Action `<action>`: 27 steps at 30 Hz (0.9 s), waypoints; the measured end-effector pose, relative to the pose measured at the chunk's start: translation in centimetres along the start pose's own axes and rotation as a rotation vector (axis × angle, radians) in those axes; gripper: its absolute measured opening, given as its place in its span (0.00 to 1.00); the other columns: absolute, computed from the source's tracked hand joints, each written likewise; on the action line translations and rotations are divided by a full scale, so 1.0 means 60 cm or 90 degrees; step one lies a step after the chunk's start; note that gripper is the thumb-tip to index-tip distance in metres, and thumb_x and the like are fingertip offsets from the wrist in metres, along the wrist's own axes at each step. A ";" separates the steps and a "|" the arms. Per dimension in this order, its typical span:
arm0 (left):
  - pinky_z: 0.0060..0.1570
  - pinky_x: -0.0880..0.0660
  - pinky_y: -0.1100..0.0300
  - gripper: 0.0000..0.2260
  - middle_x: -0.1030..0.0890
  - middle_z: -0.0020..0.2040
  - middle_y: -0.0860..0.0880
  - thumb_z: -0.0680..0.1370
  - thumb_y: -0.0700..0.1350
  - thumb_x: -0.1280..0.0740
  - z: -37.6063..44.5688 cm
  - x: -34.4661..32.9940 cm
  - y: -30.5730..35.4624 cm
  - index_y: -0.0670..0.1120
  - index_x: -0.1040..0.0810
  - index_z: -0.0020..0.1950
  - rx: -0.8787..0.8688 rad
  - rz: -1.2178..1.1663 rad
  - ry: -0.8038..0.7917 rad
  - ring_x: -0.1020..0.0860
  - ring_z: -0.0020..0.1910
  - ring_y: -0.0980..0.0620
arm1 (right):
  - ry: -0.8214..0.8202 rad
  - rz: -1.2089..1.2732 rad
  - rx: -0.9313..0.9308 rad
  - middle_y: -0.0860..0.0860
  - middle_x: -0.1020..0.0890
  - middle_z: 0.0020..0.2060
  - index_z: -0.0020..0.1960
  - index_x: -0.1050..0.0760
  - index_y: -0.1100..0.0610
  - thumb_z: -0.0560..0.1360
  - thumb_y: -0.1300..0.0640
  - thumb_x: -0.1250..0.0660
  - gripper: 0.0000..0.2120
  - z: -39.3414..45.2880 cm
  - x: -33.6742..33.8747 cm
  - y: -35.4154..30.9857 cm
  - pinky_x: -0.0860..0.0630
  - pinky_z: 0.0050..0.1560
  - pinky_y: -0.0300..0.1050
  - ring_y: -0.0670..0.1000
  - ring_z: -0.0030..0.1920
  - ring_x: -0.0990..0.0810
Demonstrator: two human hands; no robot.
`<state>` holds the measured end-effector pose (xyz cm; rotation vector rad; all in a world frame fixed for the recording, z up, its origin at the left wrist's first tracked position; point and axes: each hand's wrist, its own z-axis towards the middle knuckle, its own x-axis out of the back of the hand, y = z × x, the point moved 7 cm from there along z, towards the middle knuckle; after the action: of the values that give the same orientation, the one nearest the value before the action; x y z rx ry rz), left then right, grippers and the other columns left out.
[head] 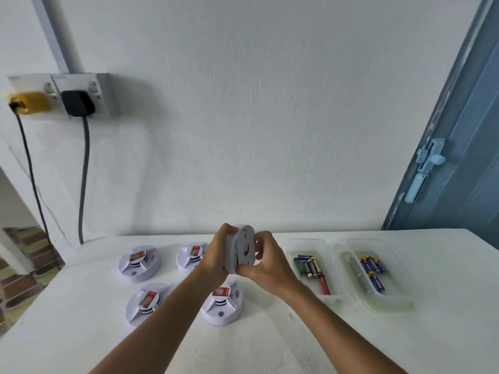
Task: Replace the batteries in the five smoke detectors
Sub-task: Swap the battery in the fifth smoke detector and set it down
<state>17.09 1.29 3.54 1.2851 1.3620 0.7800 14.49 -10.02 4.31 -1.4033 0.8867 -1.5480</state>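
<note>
While upright, detector (241,248) sits btwn both hands.

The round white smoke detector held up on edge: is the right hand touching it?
Touching. The head view shows the right hand with fingers curled on the detector; the left hand grips its other side.

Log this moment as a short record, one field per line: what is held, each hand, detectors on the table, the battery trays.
held: smoke detector, lifted on edge above the table, back side toward the right hand
left hand: grips the detector's left side
right hand: grips its right edge, thumb at the lower rim
detectors on table: four, face up, left of the hands
near tray: mixed batteries, one red
far tray: blue and yellow batteries
</note>
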 end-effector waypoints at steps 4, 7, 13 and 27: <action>0.42 0.28 0.53 0.17 0.21 0.43 0.39 0.75 0.52 0.44 0.002 0.035 -0.003 0.42 0.21 0.46 0.047 -0.096 0.009 0.23 0.41 0.42 | 0.004 0.080 -0.044 0.47 0.22 0.46 0.54 0.29 0.52 0.63 0.59 0.24 0.22 0.007 -0.025 0.006 0.30 0.38 0.28 0.42 0.44 0.24; 0.49 0.27 0.48 0.20 0.22 0.49 0.39 0.74 0.54 0.44 0.008 0.075 -0.005 0.42 0.22 0.51 0.081 -0.154 0.039 0.24 0.46 0.40 | 0.038 0.187 -0.117 0.51 0.19 0.47 0.57 0.30 0.54 0.67 0.61 0.26 0.22 0.022 -0.037 0.026 0.26 0.41 0.36 0.46 0.44 0.20; 0.55 0.30 0.45 0.18 0.23 0.49 0.40 0.75 0.53 0.44 0.026 0.145 0.002 0.43 0.21 0.51 0.075 -0.191 0.083 0.27 0.50 0.40 | 0.032 -0.200 -0.197 0.53 0.27 0.54 0.60 0.32 0.53 0.66 0.52 0.29 0.24 0.076 -0.067 0.098 0.28 0.43 0.43 0.53 0.54 0.26; 0.62 0.32 0.39 0.19 0.22 0.52 0.38 0.76 0.52 0.45 0.033 -0.003 -0.012 0.41 0.20 0.53 0.009 -0.288 0.040 0.26 0.53 0.37 | -0.036 0.048 -0.058 0.45 0.21 0.56 0.60 0.25 0.51 0.74 0.55 0.31 0.14 0.038 0.048 0.056 0.27 0.42 0.35 0.42 0.47 0.21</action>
<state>18.78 0.59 2.43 0.9148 1.6335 0.4993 17.12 -13.93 2.67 -1.4537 0.9763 -1.4201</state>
